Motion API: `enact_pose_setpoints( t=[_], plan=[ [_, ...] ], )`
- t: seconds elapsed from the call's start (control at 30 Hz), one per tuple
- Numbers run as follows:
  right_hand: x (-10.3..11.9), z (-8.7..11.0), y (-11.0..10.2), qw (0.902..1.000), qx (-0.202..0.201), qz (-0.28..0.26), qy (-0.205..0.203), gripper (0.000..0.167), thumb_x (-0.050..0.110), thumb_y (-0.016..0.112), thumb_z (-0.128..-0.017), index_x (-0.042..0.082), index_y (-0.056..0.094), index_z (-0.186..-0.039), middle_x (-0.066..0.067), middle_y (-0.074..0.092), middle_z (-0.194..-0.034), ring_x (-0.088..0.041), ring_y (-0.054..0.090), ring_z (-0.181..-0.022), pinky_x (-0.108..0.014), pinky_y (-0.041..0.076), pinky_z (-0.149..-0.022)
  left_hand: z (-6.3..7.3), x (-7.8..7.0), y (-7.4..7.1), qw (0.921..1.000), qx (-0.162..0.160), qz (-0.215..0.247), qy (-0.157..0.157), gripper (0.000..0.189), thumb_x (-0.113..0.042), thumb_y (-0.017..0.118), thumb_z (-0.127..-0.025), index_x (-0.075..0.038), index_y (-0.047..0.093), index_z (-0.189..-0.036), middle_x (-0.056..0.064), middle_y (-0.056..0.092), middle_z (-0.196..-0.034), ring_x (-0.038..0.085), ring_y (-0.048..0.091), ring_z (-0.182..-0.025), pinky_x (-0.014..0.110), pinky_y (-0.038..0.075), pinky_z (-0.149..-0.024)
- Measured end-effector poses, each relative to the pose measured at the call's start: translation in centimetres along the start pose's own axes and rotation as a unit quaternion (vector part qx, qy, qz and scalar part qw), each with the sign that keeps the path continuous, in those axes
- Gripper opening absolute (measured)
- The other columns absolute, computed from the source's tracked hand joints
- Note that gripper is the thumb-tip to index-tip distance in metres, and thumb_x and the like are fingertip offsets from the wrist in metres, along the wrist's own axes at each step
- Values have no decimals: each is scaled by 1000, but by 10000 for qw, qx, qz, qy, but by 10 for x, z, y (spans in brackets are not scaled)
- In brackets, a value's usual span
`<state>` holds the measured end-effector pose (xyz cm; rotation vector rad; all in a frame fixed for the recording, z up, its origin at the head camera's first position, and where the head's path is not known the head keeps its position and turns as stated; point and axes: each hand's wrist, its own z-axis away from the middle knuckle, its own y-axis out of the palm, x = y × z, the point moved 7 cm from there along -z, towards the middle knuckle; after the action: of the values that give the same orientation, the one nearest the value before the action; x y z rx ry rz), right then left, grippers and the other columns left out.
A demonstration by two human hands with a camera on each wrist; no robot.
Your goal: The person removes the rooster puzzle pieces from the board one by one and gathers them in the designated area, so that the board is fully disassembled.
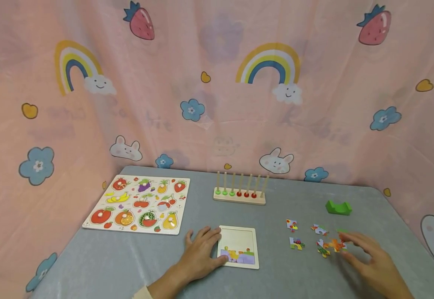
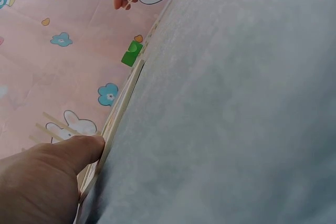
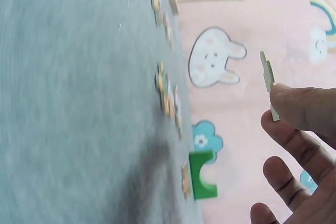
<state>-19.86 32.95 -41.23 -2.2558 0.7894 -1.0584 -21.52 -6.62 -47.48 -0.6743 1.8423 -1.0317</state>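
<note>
A square wooden puzzle tray (image 1: 238, 234) lies flat, with a row of fitted pieces (image 1: 239, 256) along its near side. My left hand (image 1: 202, 253) rests at the tray's left edge, its thumb on the lower left corner and the other fingers extended towards the upper left. To the right, my right hand (image 1: 374, 259) pinches a thin puzzle piece (image 3: 268, 74) between thumb and forefinger, seen edge-on in the right wrist view, its other fingers loosely bent. Loose puzzle pieces (image 1: 296, 243) lie left of this hand, one cluster (image 1: 323, 248) near its fingertips.
A fruit peg board (image 1: 138, 203) lies at the left. Behind the tray stands a wooden peg rack (image 1: 239, 199) with green and red beads. A green block with a curved notch (image 1: 338, 208) sits at the back right. A pink patterned curtain (image 1: 217, 137) hangs behind the table.
</note>
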Motion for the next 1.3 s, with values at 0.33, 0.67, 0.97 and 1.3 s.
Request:
enact_pose_setpoints(
  t=[0.33,0.67,0.97,1.3],
  plan=[
    [-30,10,-5,9977,29,484,468,48,0,80,-75,5,65,-121,14,59,-108,2,45,-96,-21,34,-71,1,0,0,10000,-13,22,8,58,-46,72,-82,-8,63,-125,1,52,-138,29,39,-131,69,13,-96],
    [-48,18,0,9898,229,916,1067,46,4,81,-76,0,64,-119,-6,64,-103,0,44,-92,-25,41,-65,1,-1,0,10000,-27,-11,33,59,-46,72,-81,-8,63,-125,1,52,-138,29,39,-130,69,13,-96],
    [-63,25,8,9742,639,1154,1831,47,15,74,-86,-6,58,-124,-26,62,-109,-34,53,-88,-45,43,-66,1,-1,0,10000,4,-40,25,59,-46,72,-81,-8,63,-125,1,52,-138,29,39,-130,69,14,-96],
    [-71,26,11,9663,519,1396,2099,47,10,75,-84,-11,57,-122,-32,61,-110,-46,51,-95,-59,37,-78,1,-1,0,10000,22,-33,9,60,-46,72,-82,-8,62,-126,1,52,-139,29,39,-131,69,13,-97]
  ],
)
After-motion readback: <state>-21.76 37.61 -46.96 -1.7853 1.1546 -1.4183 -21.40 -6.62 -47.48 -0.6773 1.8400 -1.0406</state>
